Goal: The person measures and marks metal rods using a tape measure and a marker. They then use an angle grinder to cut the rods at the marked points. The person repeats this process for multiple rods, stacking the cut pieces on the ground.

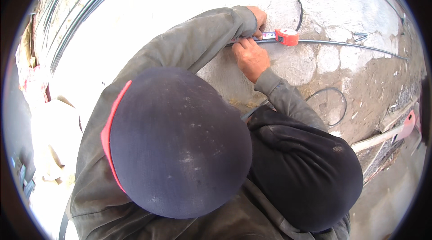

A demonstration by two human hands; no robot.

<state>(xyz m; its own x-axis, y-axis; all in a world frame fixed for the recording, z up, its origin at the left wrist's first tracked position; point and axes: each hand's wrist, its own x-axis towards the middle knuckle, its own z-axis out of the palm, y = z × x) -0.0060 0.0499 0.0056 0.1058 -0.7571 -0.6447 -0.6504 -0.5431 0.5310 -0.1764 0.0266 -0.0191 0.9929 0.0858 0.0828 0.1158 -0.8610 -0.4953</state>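
An orange tape measure [290,37] sits on the concrete with its pale blade drawn out to the left. Beneath and along it runs a long thin metal rod [351,43], which stretches away to the right. My left hand [258,18] reaches in from above, its fingers closed at the tape's blade and partly hidden by the hand and sleeve. Just below, my right hand [250,59] has its fingers curled down on the rod beside the blade. Its fingertips are partly out of sight. Both forearms wear grey-green sleeves.
Close below my hands are my two dark-clad knees [180,145]. A short black rod [300,15] and a bent wire piece [360,36] lie nearby. A wire loop [344,105] rests at right, near a red-ended tool [408,125]. Long rods [81,15] lie at upper left.
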